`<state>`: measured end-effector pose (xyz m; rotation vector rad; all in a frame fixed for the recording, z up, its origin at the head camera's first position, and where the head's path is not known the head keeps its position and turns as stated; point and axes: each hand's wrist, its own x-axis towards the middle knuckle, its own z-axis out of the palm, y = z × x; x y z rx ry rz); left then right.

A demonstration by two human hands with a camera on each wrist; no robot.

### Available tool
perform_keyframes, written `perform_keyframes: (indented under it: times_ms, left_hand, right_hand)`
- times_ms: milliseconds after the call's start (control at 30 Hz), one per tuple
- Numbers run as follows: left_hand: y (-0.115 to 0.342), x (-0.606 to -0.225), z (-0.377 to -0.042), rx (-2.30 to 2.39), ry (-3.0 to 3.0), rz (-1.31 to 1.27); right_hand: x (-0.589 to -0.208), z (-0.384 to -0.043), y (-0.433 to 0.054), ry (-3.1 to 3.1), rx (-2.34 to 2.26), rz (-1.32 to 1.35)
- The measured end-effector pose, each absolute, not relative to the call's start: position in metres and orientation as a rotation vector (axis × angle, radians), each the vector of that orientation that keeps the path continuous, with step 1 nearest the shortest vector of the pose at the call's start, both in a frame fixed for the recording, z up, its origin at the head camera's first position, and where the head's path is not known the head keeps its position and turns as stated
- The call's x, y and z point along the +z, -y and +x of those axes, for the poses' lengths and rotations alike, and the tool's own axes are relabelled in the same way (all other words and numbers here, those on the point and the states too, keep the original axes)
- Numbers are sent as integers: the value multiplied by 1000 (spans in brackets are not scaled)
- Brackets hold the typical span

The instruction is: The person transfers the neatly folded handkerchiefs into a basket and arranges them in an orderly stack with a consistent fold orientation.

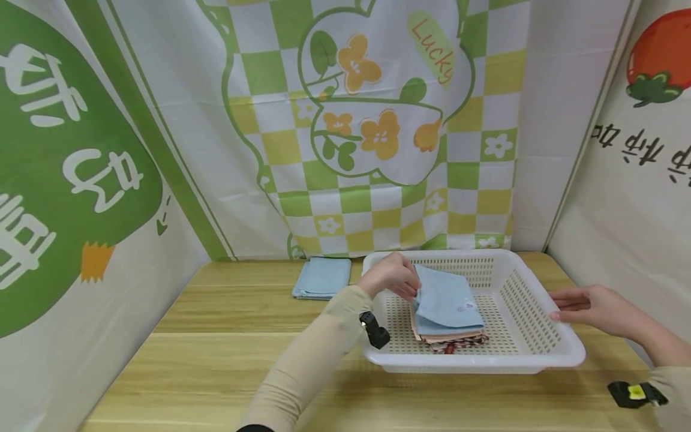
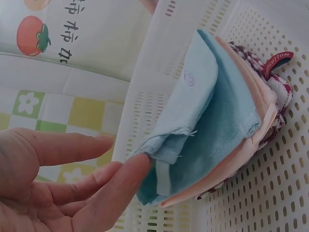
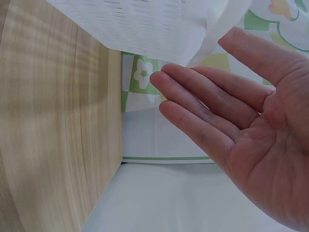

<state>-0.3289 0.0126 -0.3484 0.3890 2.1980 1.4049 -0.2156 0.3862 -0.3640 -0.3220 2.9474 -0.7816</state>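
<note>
A white plastic basket [image 1: 540, 360] stands on the wooden table. Inside it lies a stack of folded cloths, topped by a light blue towel [image 1: 448, 297] whose upper layer is partly lifted. Below that come a peach cloth [image 2: 251, 82] and a dark red and white patterned cloth [image 2: 282, 92] with a red tag. My left hand [image 1: 393, 276] reaches over the left rim; a fingertip touches the blue towel's edge near its white label, while the thumb stands apart. Beside the right rim, my right hand [image 1: 599, 309] has its fingers extended, thumb at the rim.
Another folded light blue towel [image 1: 326, 277] lies on the table [image 1: 227, 354], left of the basket. Printed cloth walls [image 1: 378, 210] enclose the table at the back and on both sides.
</note>
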Motion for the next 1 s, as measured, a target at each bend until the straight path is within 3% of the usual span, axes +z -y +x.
perform_keyframes:
  times_ms: [1000]
  left_hand:
    - [20, -330, -333, 1449, -2298, 413]
  right_hand:
    - [-363, -216, -387, -2951, -797, -333]
